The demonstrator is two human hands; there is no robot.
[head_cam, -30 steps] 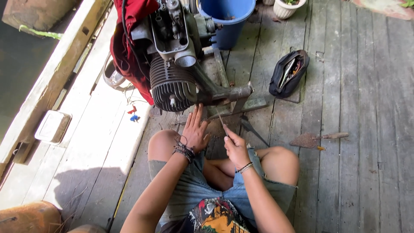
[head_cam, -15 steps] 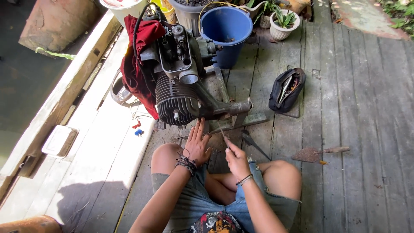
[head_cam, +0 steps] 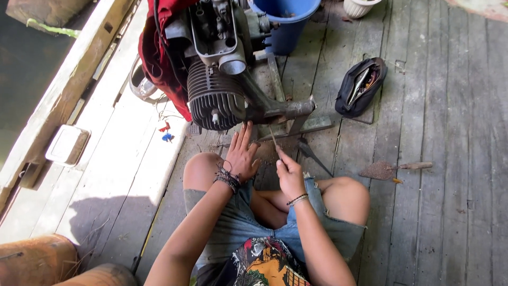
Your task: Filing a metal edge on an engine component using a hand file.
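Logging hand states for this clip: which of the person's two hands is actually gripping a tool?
The right hand: its fingers are closed around a thin metal tool angled up toward the engine. The left hand lies open, fingers spread, holding nothing.

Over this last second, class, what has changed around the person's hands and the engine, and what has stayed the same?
The camera view tilted down and closer, so the blue bucket is now cut off at the top. The left hand still lies flat, fingers spread, below the engine. The right hand still grips the thin tool, its tip toward the engine's base. The black pouch and rusty trowel have not moved.
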